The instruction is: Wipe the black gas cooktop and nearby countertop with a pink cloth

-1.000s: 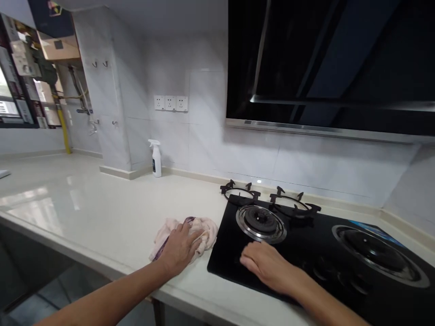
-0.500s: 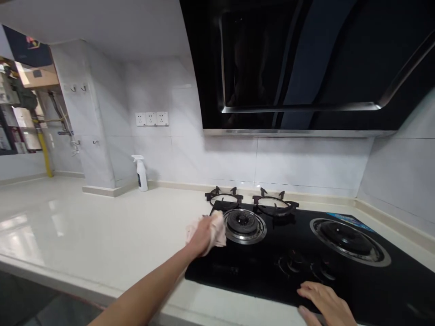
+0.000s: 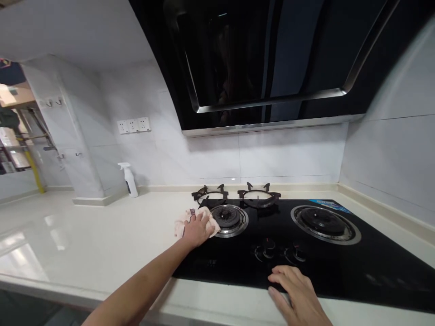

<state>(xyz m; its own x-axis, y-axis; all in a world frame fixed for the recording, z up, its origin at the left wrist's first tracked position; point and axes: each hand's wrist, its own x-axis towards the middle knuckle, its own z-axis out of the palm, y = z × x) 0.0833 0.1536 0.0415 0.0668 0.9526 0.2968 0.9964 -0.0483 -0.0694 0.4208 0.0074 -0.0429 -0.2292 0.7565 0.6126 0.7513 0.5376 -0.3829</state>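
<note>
My left hand [image 3: 197, 230] presses a pale pink cloth [image 3: 181, 225] down at the left edge of the black gas stove [image 3: 234, 267], beside the left burner [image 3: 225, 217]. Part of the cloth lies over the white counter, part over the glass and against the burner's metal ring. My right hand [image 3: 295, 292] is at the stove's front edge with its fingers apart and nothing in it. Just beyond its fingertips stand two control knobs [image 3: 268, 248]. The right burner [image 3: 323, 220] has no pan support on it.
Two black pan supports [image 3: 210, 195] rest behind the stove near the wall. A white spray bottle [image 3: 130, 181] stands on the counter [image 3: 102, 240] to the left. Overhead hangs a black range hood [image 3: 238, 113]. Wall sockets [image 3: 133, 125] sit above the bottle.
The view has turned a little to the right. My left hand has flattened over the cloth, which was bunched up before. My right hand shows more fully, still at the front edge.
</note>
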